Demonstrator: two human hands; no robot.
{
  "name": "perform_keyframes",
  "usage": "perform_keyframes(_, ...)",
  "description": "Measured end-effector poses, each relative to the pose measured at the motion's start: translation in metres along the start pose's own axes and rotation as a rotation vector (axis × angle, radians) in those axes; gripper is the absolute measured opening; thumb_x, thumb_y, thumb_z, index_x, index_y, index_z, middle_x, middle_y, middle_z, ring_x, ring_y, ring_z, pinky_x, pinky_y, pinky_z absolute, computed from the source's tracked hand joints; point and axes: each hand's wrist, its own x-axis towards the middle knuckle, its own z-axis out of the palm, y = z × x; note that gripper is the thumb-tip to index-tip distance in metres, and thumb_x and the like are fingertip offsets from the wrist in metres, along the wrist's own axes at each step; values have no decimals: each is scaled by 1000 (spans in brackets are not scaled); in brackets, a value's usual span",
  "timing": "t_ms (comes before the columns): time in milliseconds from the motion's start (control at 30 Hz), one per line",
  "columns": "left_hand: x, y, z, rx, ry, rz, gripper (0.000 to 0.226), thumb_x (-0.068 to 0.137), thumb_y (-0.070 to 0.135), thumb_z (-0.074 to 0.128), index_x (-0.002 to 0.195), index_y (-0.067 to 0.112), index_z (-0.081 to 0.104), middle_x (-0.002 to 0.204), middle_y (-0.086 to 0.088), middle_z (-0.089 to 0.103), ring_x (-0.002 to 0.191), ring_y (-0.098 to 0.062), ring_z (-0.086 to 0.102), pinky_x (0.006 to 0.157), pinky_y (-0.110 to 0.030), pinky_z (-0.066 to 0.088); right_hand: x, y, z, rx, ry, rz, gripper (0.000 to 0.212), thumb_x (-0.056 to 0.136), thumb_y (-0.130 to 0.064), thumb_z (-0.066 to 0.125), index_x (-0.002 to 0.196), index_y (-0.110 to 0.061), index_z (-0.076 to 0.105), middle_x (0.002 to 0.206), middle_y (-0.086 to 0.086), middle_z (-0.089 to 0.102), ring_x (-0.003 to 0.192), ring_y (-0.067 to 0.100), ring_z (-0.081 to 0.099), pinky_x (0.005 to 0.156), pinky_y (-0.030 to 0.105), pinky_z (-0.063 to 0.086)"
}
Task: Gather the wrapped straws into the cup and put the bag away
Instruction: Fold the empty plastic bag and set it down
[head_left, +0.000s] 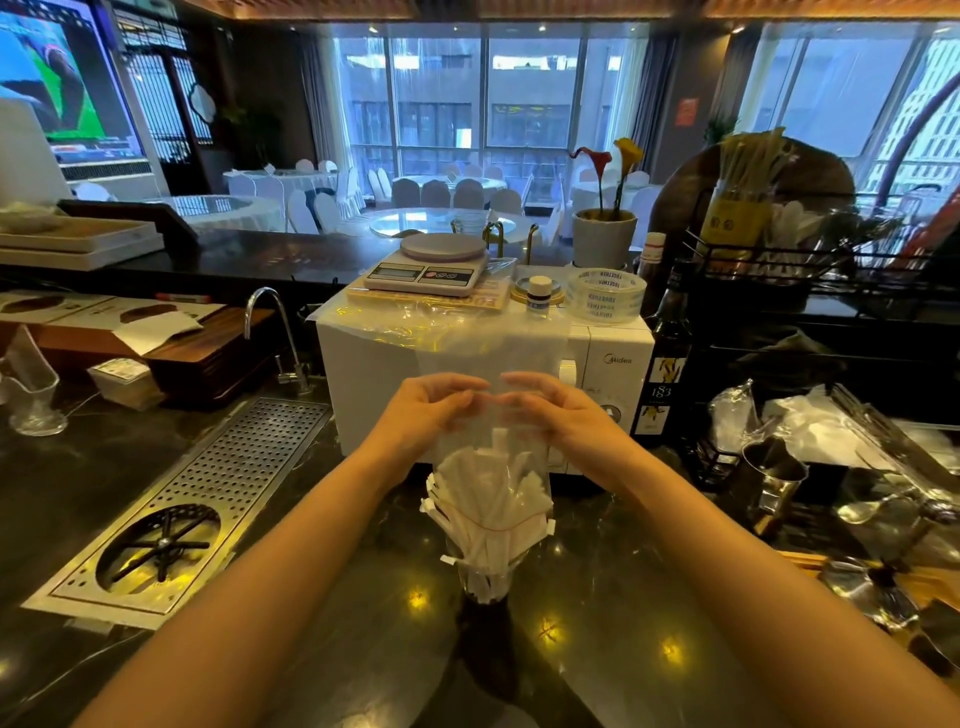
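Pinching the top of a clear plastic bag (493, 415) from both sides, the left hand (431, 408) and the right hand (553, 410) meet fingertip to fingertip, each curled narrow on the film. The bag hangs straight down below the hands, upended over a bundle of wrapped straws (488, 499) that stands upright directly beneath them. White paper ends of the straws fan out under the palms, a few poking out sideways past the bag's lower rim, which carries a thin red line across the bundle. Lower still, nearer the person than the hands, the straws' bottoms sit inside a clear glass cup (485, 577) that rests on the dark glossy counter (363, 623). Just behind the hands stands a white microwave (608, 358), its top draped with a sheet of plastic, and on it, beyond the fingertips, sit a kitchen scale (431, 265), a small capped bottle (539, 293) and a roll of clear tape (605, 293). To the left of the left hand, a perforated metal drain tray (228, 478) is set into the counter, with a curved tap (275, 338) at its far end. To the right of the right hand stand a dark syrup bottle (670, 358) and, further out, a metal jug (774, 478) among crumpled plastic and utensils. Both forearms reach in bare from the near edge.
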Motion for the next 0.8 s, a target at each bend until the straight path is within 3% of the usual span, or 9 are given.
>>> perform_keyframes(200,11,21,-1,6,11,57,20,88,9,49,102,9,63,84,2,66,80,-7,63,78,-24,49,0,-15,-10,-28,73,-23,23,95,-19,42,114,-24,54,100,-6,62,95,10,59,98,38,43)
perform_keyframes(333,21,39,0,-31,47,135,14,86,9,53,92,13,65,74,8,70,68,0,67,67,-19,53,2,-26,-17,-3,141,-53,26,95,-18,42,117,-15,56,94,-8,63,87,5,60,78,21,47)
perform_keyframes(433,29,52,2,-74,69,175,13,85,8,55,92,7,65,61,11,71,64,-1,68,64,-18,56,4,-34,-25,-18,203,-75,25,94,-19,44,112,-12,60,92,-6,65,84,5,62,76,20,48)
perform_keyframes(533,36,66,8,-118,78,206,13,84,8,56,79,16,65,59,9,72,63,-4,69,62,-18,57,2,-45,-36,-12,273,-97,27,95,-18,43,111,-7,61,87,-5,65,80,6,63,69,17,52)
perform_keyframes(667,45,83,22,-178,80,235,15,84,5,54,74,14,61,51,10,70,56,-4,68,59,-18,56,-8,-56,-55,-13,371,-132,25,96,-20,39,88,-17,63,82,-3,66,73,9,64,66,20,52)
perform_keyframes(800,55,93,44,-254,70,253,13,85,6,53,74,11,59,49,8,68,52,-5,66,54,-18,55,-20,-54,-75,-72,520,-146,27,95,-23,43,74,-16,58,71,1,65,56,6,64,50,16,50)
